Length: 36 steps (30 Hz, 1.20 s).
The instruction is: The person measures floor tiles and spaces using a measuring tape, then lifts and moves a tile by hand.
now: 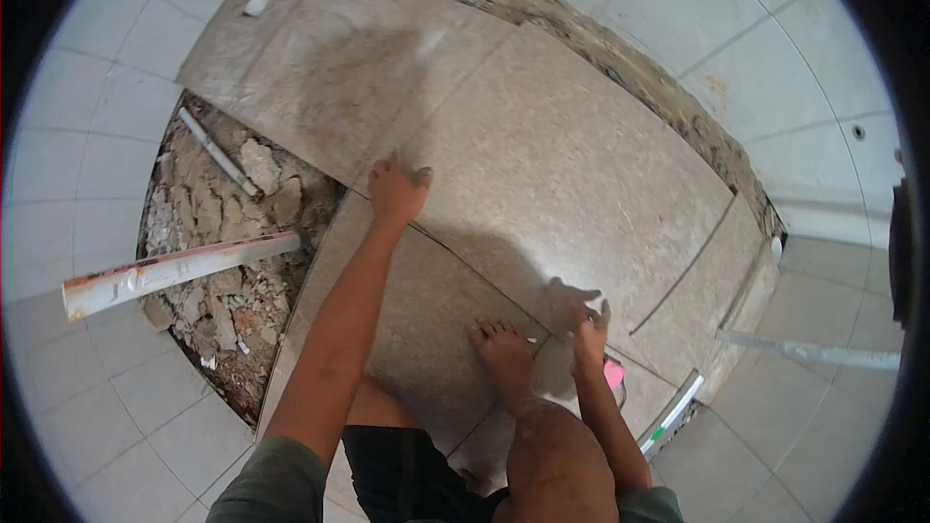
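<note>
My left hand (397, 194) rests on the large beige floor tiles (542, 145), beside the joint between them. Its fingers are apart and hold nothing that shows. Lower right, my right hand (589, 339) is raised a little above the tiles near my bare foot (506, 353). Thumb and finger there come together around a small whitish spot, too small to name. Just below that hand lies a pink object (613, 374), partly hidden by the forearm. A tiny white piece (531, 340) sits by my toes on a tile joint.
At left, a patch of broken rubble (223, 300) is exposed, with a wide white pipe (184, 271) sticking up and a thinner pipe (218, 152). A rough gap (581, 39) runs along the far wall. A white-and-green strip (671, 415) and a metal bar (809, 349) lie right.
</note>
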Each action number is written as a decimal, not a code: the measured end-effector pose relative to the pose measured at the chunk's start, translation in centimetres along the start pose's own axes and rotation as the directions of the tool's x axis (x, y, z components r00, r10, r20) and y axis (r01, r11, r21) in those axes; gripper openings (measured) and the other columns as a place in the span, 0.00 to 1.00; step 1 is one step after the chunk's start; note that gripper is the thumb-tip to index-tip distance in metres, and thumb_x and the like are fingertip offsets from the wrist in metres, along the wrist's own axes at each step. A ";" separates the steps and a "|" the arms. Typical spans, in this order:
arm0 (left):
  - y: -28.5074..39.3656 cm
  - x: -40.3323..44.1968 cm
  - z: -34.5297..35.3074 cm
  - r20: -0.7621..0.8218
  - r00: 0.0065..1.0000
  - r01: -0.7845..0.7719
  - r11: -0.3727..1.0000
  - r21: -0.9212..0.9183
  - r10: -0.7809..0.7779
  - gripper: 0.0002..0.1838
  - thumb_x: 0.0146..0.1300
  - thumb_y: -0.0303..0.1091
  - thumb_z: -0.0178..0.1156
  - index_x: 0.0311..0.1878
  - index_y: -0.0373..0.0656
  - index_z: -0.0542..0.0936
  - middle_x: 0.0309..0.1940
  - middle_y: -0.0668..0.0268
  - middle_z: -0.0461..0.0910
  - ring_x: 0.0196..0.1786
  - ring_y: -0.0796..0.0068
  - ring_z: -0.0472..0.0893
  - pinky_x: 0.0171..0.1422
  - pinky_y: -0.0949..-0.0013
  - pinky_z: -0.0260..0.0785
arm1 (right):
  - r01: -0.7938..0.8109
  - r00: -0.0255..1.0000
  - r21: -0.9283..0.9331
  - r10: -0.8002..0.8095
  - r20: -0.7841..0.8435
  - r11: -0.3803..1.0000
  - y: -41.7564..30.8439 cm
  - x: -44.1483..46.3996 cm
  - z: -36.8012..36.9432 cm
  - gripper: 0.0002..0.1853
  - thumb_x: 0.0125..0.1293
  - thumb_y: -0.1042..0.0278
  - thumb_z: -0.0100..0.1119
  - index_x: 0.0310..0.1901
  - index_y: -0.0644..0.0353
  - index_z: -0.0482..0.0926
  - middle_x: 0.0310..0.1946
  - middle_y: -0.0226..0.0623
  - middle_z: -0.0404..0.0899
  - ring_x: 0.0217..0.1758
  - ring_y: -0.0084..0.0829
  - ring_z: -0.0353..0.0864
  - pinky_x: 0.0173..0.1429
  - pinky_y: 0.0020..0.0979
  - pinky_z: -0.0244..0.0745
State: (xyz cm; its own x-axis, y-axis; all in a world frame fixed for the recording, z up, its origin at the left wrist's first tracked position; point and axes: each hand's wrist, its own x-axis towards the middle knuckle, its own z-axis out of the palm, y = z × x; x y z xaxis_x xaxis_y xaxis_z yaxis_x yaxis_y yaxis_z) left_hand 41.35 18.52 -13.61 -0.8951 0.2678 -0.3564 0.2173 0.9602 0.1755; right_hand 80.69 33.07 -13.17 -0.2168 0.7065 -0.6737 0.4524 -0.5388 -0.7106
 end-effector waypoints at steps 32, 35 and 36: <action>-0.5 3.6 -3.1 0.042 0.994 0.109 0.966 -0.232 -0.102 0.36 0.74 0.62 0.43 0.50 0.37 0.87 0.52 0.45 0.85 0.56 0.42 0.84 0.62 0.48 0.73 | 0.028 0.953 0.206 0.037 -0.301 0.978 -1.8 6.3 -1.1 0.27 0.78 0.49 0.58 0.60 0.69 0.81 0.54 0.37 0.82 0.55 0.33 0.80 0.62 0.34 0.74; -0.1 2.5 -3.4 0.036 0.990 0.143 0.952 -0.271 -0.138 0.35 0.74 0.61 0.44 0.48 0.37 0.88 0.49 0.45 0.86 0.53 0.42 0.85 0.60 0.46 0.73 | 0.041 0.948 0.240 0.038 -0.315 0.970 -2.5 5.2 -0.9 0.27 0.78 0.48 0.57 0.61 0.68 0.81 0.52 0.34 0.83 0.53 0.30 0.80 0.61 0.31 0.73; -0.1 2.2 -3.3 0.027 0.988 0.151 0.946 -0.286 -0.150 0.34 0.75 0.61 0.45 0.47 0.37 0.88 0.48 0.45 0.86 0.51 0.42 0.85 0.59 0.46 0.73 | 0.033 0.949 0.258 0.051 -0.313 0.965 -3.0 4.8 -0.6 0.28 0.78 0.48 0.56 0.62 0.68 0.81 0.52 0.34 0.83 0.53 0.29 0.80 0.61 0.30 0.73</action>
State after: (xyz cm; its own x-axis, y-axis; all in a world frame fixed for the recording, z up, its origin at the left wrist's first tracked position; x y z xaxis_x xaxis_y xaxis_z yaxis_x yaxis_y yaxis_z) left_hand 38.08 18.78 -11.33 -0.9066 0.1232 -0.4036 -0.0408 0.9263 0.3745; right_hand 78.84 38.33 -14.16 0.0880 0.7857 -0.6123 0.2061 -0.6157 -0.7605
